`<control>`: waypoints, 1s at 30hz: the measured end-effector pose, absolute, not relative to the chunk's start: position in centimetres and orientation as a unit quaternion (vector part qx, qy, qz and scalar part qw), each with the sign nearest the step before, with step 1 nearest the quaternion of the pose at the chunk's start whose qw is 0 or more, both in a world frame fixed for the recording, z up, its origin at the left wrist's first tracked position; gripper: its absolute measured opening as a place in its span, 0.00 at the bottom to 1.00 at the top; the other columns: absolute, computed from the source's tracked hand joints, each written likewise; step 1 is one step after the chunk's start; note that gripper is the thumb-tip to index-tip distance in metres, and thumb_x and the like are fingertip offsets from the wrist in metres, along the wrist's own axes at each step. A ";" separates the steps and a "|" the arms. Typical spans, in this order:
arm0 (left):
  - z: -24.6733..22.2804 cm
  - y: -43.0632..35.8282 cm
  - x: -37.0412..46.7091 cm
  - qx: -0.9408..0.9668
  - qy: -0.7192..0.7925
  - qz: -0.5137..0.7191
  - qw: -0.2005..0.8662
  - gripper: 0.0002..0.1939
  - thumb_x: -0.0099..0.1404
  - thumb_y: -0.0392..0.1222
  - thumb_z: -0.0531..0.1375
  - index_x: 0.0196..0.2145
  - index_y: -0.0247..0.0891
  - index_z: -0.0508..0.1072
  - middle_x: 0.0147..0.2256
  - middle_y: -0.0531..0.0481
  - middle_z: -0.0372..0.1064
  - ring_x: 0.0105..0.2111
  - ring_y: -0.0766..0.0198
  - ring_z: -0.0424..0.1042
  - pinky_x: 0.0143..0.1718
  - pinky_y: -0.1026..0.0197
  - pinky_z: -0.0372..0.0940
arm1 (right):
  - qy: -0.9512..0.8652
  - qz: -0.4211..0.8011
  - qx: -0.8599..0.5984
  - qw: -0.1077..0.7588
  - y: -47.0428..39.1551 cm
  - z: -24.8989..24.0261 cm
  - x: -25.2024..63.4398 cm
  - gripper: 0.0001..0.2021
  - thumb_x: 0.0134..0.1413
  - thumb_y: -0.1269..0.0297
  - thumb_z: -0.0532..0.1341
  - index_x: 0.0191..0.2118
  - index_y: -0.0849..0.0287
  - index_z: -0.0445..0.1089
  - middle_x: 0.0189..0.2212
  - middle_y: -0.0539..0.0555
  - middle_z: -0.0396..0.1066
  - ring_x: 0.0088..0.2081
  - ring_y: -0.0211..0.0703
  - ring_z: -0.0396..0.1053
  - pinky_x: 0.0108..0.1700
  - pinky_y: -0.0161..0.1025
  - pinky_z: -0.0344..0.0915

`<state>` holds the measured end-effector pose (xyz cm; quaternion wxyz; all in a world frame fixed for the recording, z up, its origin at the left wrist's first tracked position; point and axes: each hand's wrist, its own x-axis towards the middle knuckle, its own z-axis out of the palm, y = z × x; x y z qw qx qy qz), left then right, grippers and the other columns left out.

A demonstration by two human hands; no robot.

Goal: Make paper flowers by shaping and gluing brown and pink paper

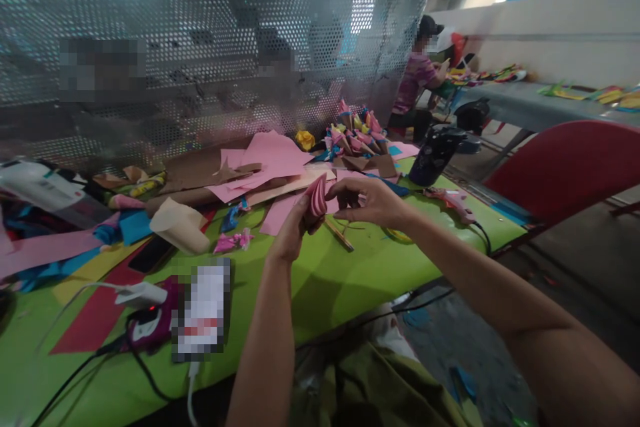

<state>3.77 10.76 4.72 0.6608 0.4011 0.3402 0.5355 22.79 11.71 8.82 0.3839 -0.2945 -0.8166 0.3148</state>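
A small pink folded paper piece with layered, striped edges [318,196] is held upright in my left hand [294,230], whose fingers wrap round its base. My right hand [367,201] is just to the right of it, fingers bent and thumb and fingertips near the paper's edge; whether they grip anything is too small to tell. A thin stick-like tool [340,235] lies on the green table [330,287] below the hands. Behind them are pink paper sheets [273,159] and a pile of pink, blue and yellow folded paper pieces [353,133].
On the left lie a phone [204,310], a purple power strip [157,320] with cables, a cream paper roll [179,225] and coloured sheets. On the right are a dark tumbler [433,155], a glue gun [456,205] and a red chair [570,167]. A person [417,80] sits beyond.
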 end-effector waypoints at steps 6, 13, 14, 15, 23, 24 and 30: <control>5.1 10.5 3.5 0.385 0.344 0.524 0.677 0.19 0.59 0.56 0.63 0.40 0.38 0.74 0.25 0.54 0.68 0.23 0.67 0.68 0.20 0.67 0.53 | -0.822 0.297 -0.267 0.407 11.4 8.9 22.4 0.11 0.54 0.64 0.68 0.42 0.62 0.74 0.31 0.51 0.73 0.28 0.35 0.65 0.29 0.33 0.61; 5.2 10.4 3.4 0.376 0.327 0.523 0.692 0.22 0.55 0.56 0.67 0.42 0.39 0.75 0.27 0.53 0.71 0.24 0.68 0.68 0.22 0.68 0.58 | -0.846 0.216 -0.246 0.421 11.0 8.7 21.9 0.08 0.56 0.65 0.67 0.41 0.60 0.76 0.35 0.54 0.77 0.33 0.39 0.69 0.36 0.35 0.63; 5.2 10.4 3.4 0.381 0.323 0.523 0.690 0.22 0.55 0.55 0.67 0.42 0.39 0.76 0.27 0.53 0.71 0.24 0.69 0.67 0.21 0.68 0.57 | -0.851 0.206 -0.244 0.416 11.0 8.7 21.9 0.07 0.56 0.65 0.66 0.41 0.60 0.76 0.35 0.54 0.77 0.34 0.39 0.70 0.36 0.35 0.64; 5.3 10.4 3.4 0.388 0.321 0.524 0.687 0.22 0.55 0.55 0.67 0.42 0.39 0.76 0.27 0.53 0.71 0.23 0.70 0.65 0.20 0.69 0.55 | -0.857 0.197 -0.243 0.409 11.1 8.8 21.8 0.07 0.57 0.66 0.66 0.40 0.60 0.76 0.35 0.55 0.77 0.34 0.40 0.70 0.37 0.35 0.64; 5.3 10.2 3.5 0.417 0.343 0.514 0.667 0.22 0.57 0.55 0.65 0.45 0.39 0.77 0.29 0.52 0.70 0.23 0.70 0.63 0.20 0.68 0.52 | -0.879 0.177 -0.231 0.377 11.1 9.2 22.0 0.04 0.59 0.69 0.63 0.36 0.60 0.77 0.31 0.52 0.74 0.29 0.36 0.66 0.34 0.33 0.62; 5.3 10.2 3.5 0.418 0.343 0.513 0.667 0.23 0.56 0.55 0.66 0.44 0.39 0.77 0.28 0.52 0.70 0.23 0.70 0.64 0.19 0.69 0.52 | -0.880 0.176 -0.229 0.378 11.1 9.2 22.0 0.05 0.59 0.69 0.62 0.36 0.60 0.77 0.31 0.52 0.74 0.29 0.36 0.66 0.34 0.33 0.62; 5.3 10.1 3.5 0.410 0.349 0.514 0.668 0.21 0.57 0.55 0.66 0.43 0.39 0.77 0.31 0.51 0.72 0.25 0.70 0.65 0.21 0.69 0.56 | -0.888 0.152 -0.219 0.374 11.4 8.9 22.3 0.06 0.58 0.72 0.61 0.35 0.60 0.77 0.31 0.53 0.74 0.32 0.38 0.69 0.36 0.33 0.63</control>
